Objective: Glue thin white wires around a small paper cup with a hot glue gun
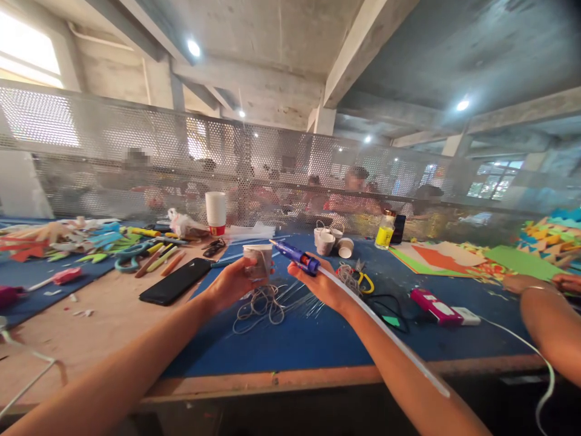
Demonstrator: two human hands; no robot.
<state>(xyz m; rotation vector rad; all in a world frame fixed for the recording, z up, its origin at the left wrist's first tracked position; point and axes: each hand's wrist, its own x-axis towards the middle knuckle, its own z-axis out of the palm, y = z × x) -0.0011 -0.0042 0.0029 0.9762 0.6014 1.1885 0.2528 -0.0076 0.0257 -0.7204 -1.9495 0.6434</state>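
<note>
My left hand (pixel 236 278) grips a small paper cup (pixel 257 259) whose lower part has grey cord around it. In my right hand (pixel 324 281) is a blue glue gun (pixel 297 255), its nozzle pointing left at the cup's rim. A long clear glue stick (pixel 390 333) runs out of the gun's back and over my right forearm. Loose loops of grey cord (pixel 261 306) lie on the blue mat below the cup. Thin clear glue sticks (pixel 313 303) are spread between my hands. Whether the nozzle touches the cup, I cannot tell.
Several cord-wrapped cups (pixel 325 241) stand at the back, near yellow-handled scissors (pixel 365 283) and a yellow-labelled bottle (pixel 385 230). A black phone (pixel 176 281) and pens lie left. A pink power bank (pixel 436 307) sits right, near a co-worker's arm (pixel 549 321) and coloured paper (pixel 440 259).
</note>
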